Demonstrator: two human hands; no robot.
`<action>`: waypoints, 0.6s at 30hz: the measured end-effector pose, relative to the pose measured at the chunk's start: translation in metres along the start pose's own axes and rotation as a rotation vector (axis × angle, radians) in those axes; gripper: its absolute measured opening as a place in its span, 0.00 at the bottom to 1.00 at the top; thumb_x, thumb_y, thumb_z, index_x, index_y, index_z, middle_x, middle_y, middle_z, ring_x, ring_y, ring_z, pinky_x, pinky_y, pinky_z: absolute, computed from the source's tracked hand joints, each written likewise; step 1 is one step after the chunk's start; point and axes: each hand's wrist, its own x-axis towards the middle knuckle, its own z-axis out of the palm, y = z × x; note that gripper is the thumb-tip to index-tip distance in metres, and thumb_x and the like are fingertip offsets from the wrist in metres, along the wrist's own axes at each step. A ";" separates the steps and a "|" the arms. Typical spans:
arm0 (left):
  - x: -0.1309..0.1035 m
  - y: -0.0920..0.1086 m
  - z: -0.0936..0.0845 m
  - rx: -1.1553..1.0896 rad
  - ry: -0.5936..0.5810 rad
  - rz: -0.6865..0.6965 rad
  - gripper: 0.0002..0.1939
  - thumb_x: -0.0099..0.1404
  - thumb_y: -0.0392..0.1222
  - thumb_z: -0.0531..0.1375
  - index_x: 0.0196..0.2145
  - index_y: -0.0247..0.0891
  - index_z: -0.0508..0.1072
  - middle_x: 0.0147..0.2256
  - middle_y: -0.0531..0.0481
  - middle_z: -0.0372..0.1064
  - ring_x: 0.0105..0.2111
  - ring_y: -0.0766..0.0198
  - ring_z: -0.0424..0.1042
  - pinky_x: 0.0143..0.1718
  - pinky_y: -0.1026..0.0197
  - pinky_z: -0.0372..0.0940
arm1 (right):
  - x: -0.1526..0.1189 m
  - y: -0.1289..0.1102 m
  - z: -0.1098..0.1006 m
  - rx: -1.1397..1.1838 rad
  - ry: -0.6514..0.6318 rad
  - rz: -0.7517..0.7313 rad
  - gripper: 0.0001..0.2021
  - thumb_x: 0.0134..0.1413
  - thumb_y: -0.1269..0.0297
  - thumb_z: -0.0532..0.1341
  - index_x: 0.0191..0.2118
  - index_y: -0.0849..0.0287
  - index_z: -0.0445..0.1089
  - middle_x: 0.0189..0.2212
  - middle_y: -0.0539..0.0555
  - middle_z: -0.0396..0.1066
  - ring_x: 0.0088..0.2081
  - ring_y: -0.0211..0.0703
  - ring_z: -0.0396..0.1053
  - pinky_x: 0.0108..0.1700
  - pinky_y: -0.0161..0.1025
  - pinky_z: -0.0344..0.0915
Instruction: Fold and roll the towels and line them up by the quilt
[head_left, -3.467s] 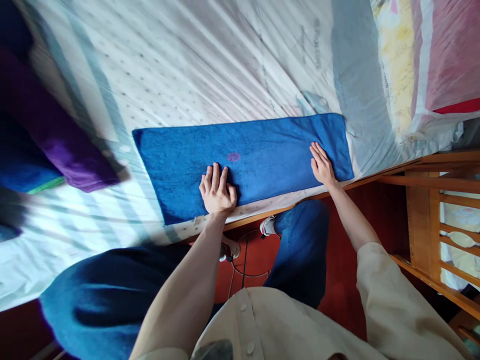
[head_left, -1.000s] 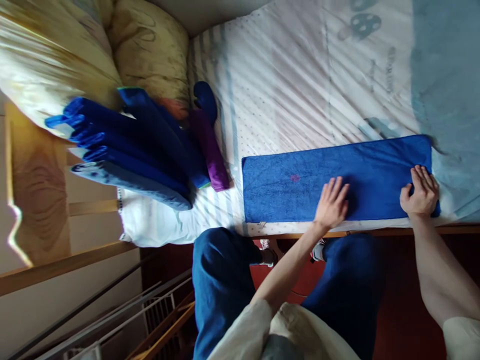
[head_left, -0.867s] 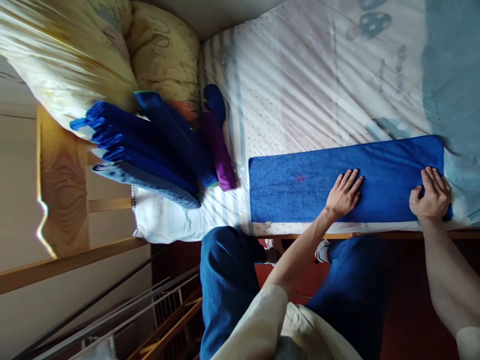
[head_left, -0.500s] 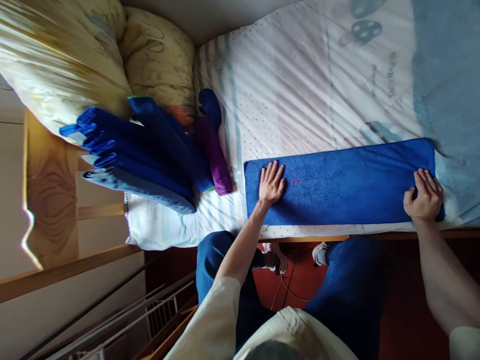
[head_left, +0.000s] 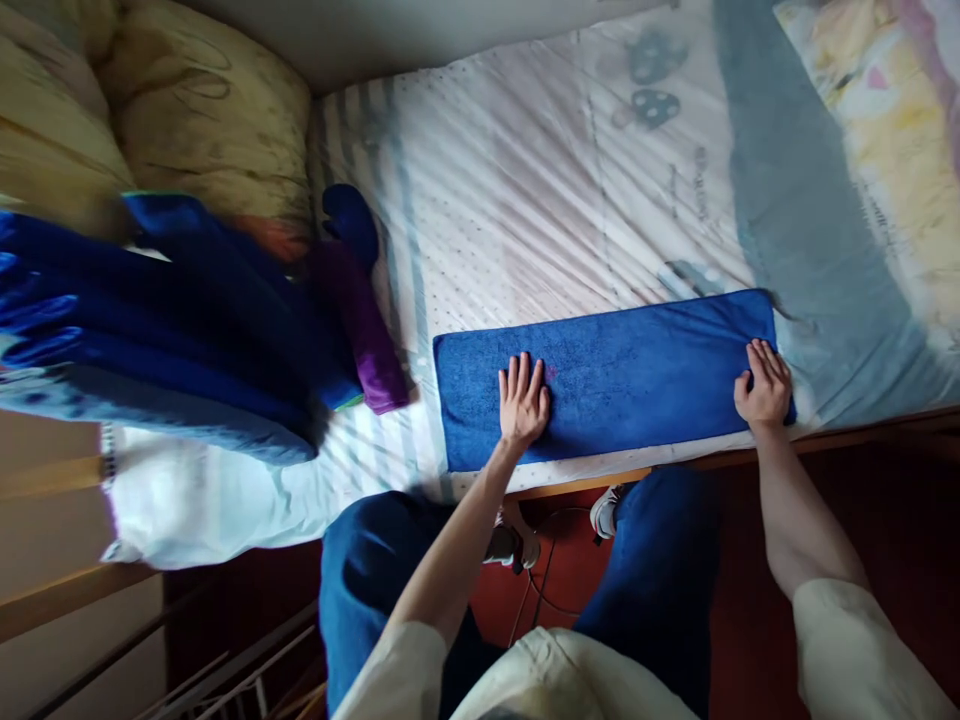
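Observation:
A blue towel (head_left: 637,370), folded into a long strip, lies flat along the near edge of the bed. My left hand (head_left: 523,400) rests palm down on its left part, fingers spread, beside a small reddish mark (head_left: 551,372). At the towel's right end, my right hand (head_left: 763,388) presses on the cloth with fingers extended close together and the thumb apart. Neither hand grips anything.
Several folded blue towels (head_left: 172,320) are piled on the left, with a rolled purple cloth (head_left: 367,335) and a small dark blue roll (head_left: 352,222) beside them. Behind stands a yellowish pillow (head_left: 210,130). A patterned yellow cloth (head_left: 892,130) lies far right on the bed sheet (head_left: 517,200).
The view has turned to the right, bringing the patterned yellow cloth into sight. My left hand has slid rightward over the towel, closer to the reddish mark. My right hand stays at the right end.

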 end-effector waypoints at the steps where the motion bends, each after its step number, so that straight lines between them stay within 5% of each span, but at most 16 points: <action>1: -0.007 0.010 0.006 -0.019 0.005 0.017 0.30 0.75 0.46 0.47 0.70 0.35 0.64 0.73 0.37 0.54 0.76 0.49 0.46 0.76 0.38 0.40 | 0.000 0.000 0.000 0.000 -0.004 0.002 0.31 0.58 0.68 0.52 0.66 0.64 0.68 0.64 0.67 0.71 0.68 0.57 0.66 0.70 0.59 0.61; 13: -0.009 0.016 0.012 -0.182 0.038 -0.026 0.33 0.69 0.43 0.52 0.69 0.38 0.67 0.71 0.39 0.59 0.73 0.46 0.54 0.74 0.37 0.41 | 0.002 -0.006 -0.017 -0.043 -0.098 0.031 0.31 0.62 0.69 0.49 0.70 0.64 0.64 0.66 0.65 0.68 0.70 0.54 0.63 0.71 0.58 0.60; 16: -0.009 0.019 0.012 -0.220 0.032 -0.036 0.33 0.68 0.44 0.53 0.69 0.38 0.67 0.71 0.40 0.59 0.73 0.45 0.54 0.74 0.37 0.41 | 0.017 -0.034 -0.021 -0.064 -0.072 0.129 0.29 0.65 0.68 0.47 0.67 0.64 0.67 0.65 0.66 0.70 0.70 0.55 0.63 0.71 0.62 0.59; 18: -0.008 0.019 0.011 -0.237 0.029 -0.043 0.33 0.68 0.44 0.53 0.69 0.38 0.67 0.71 0.40 0.60 0.73 0.45 0.54 0.74 0.37 0.41 | 0.030 -0.074 -0.016 -0.055 -0.053 0.147 0.27 0.69 0.66 0.45 0.66 0.64 0.68 0.66 0.66 0.69 0.72 0.56 0.59 0.72 0.63 0.56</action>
